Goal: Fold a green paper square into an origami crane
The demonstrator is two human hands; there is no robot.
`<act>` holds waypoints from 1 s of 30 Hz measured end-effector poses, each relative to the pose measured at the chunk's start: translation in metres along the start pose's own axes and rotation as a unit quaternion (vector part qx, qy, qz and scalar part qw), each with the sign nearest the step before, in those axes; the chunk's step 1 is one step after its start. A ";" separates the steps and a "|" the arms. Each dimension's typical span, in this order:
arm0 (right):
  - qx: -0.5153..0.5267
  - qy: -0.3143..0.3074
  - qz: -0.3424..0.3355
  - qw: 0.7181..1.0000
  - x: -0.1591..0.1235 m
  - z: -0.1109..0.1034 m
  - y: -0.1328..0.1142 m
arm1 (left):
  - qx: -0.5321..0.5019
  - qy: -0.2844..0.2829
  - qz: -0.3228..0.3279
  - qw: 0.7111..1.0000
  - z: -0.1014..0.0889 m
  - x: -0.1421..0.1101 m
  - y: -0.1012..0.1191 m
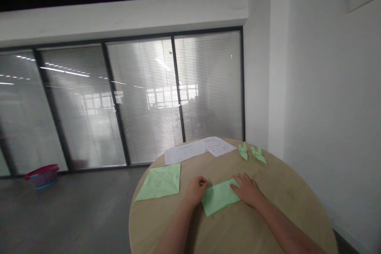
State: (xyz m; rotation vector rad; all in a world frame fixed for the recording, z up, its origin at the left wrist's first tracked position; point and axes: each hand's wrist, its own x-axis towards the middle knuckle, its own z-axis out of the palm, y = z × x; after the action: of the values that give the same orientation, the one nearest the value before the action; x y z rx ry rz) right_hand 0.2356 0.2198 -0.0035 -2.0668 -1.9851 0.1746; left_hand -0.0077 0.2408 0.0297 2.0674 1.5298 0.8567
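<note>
A light green sheet of paper point(219, 196), folded into a rectangle, lies on the round wooden table between my hands. My left hand point(196, 191) is curled closed at the paper's left end, thumb and fingertips together at its upper left corner; the exact grip is partly hidden. Flat over the right end rests my right hand point(247, 189), its fingers stretched out and apart. To the left is a second green sheet point(162, 182), unfolded and marked with creases. Two small folded green paper figures, one on the left point(243, 151) and one on the right point(258, 154), stand farther back.
Printed white sheets, one on the left point(184, 152) and one on the right point(218, 146), lie along the far side of the table point(285, 206). Glass panels with blinds stand beyond, and a white wall rises at right. A red-and-blue basket point(44, 176) sits on the floor.
</note>
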 end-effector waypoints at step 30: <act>0.016 0.022 0.005 1.000 0.002 0.005 0.004 | 0.143 -0.087 0.080 0.983 -0.003 -0.010 0.007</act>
State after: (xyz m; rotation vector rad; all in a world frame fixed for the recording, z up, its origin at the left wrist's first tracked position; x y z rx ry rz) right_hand 0.2384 0.2219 -0.0095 -2.0441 -1.9333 0.1601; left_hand -0.0072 0.2289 0.0345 2.4259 1.4787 0.5146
